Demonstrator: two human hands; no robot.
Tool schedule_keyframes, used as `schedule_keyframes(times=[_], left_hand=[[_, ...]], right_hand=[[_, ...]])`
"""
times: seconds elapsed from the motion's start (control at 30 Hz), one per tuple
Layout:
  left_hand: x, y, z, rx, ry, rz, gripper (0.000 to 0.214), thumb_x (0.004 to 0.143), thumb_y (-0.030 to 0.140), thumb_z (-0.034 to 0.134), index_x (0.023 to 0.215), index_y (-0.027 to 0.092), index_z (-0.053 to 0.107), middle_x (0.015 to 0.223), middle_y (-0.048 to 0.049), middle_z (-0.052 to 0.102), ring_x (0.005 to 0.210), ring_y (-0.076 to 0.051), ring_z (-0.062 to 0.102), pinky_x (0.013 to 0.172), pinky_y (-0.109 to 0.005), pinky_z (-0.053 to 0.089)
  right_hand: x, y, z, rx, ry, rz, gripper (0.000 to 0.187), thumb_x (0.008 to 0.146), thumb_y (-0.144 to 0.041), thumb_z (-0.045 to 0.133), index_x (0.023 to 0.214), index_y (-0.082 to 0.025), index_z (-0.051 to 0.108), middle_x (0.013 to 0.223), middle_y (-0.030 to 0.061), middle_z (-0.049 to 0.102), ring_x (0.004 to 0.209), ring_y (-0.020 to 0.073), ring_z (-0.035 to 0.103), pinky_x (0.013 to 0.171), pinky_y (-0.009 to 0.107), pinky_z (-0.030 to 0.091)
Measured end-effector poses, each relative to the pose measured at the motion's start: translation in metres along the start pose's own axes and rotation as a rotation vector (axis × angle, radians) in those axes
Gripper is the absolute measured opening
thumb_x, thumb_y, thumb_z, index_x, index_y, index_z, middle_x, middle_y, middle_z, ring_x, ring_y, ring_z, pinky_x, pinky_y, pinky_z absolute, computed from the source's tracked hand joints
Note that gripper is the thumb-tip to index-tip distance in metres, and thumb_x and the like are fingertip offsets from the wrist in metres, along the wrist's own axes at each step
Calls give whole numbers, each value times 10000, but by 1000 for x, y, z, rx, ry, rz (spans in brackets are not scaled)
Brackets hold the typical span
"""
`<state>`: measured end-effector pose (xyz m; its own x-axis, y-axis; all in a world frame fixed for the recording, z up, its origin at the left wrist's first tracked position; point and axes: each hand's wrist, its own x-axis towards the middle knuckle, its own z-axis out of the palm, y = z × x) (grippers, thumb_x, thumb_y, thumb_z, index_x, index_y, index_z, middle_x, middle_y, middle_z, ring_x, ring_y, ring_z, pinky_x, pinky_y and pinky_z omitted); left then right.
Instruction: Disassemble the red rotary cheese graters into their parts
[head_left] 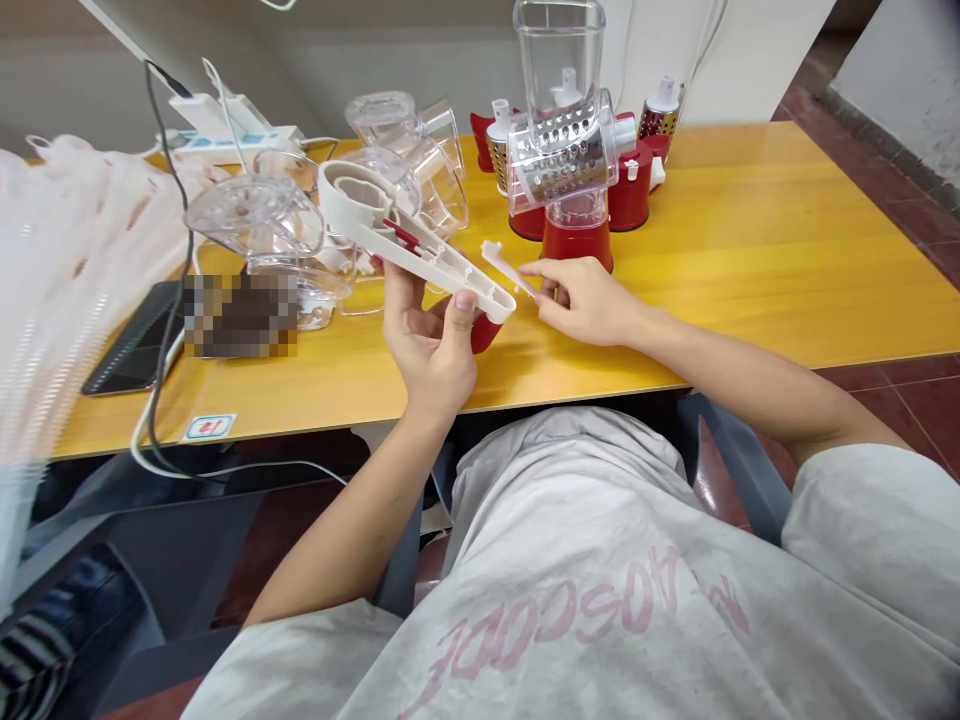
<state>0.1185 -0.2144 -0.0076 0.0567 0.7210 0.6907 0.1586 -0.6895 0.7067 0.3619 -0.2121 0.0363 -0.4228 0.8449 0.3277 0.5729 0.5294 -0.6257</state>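
Note:
My left hand point(431, 345) grips a white plastic crank handle point(427, 262), tilted above the table. Its ring-shaped end points up and left, its narrow end down toward my right hand, and a red piece shows inside its hollow arm. Between the thumb and fingers of my right hand point(581, 298) is a thin white plastic strip point(506, 266), apart from the handle's narrow end. Below the handle a red part point(486, 333) shows in part; I cannot tell whether it is joined. Behind my right hand stands a drum grater point(566, 160) with a clear hopper, metal drum and red base.
Clear plastic grater housings point(420, 165) pile up behind my left hand. A black tablet point(131, 340), cables and a plastic bag point(82, 260) lie on the left. A power strip point(240, 145) sits at the back. The yellow table point(787, 250) extends right.

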Motion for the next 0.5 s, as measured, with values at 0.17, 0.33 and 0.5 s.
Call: schedule_keyframes(times=[0.17, 0.33, 0.5], left_hand=[[-2, -5, 0, -68, 65, 22, 885, 1089, 638, 802, 1814, 426, 341, 1937, -25, 374, 1726, -398, 505, 970, -545, 804], [-7, 4, 7, -201, 16, -56, 1017, 995, 645, 911, 1812, 470, 331, 1907, -60, 413, 1566, -370, 673, 846, -440, 812], [12, 21, -22, -303, 7, -110, 998, 847, 745, 989, 1676, 446, 521, 1560, -84, 706, 1331, -370, 792, 1003, -556, 787]], right_hand=[[-2, -15, -3, -136, -115, 73, 475, 1023, -224, 552, 1394, -91, 817, 1074, 111, 840, 874, 111, 653, 901, 243, 420], [-2, -15, -3, -40, -111, 116, 400, 1048, -179, 544, 1284, -96, 856, 1012, 81, 828, 808, 68, 620, 821, 205, 396], [0, -15, 0, 252, -144, 282, 417, 1070, -145, 543, 1424, -83, 754, 829, -13, 730, 562, 7, 558, 614, 144, 418]])
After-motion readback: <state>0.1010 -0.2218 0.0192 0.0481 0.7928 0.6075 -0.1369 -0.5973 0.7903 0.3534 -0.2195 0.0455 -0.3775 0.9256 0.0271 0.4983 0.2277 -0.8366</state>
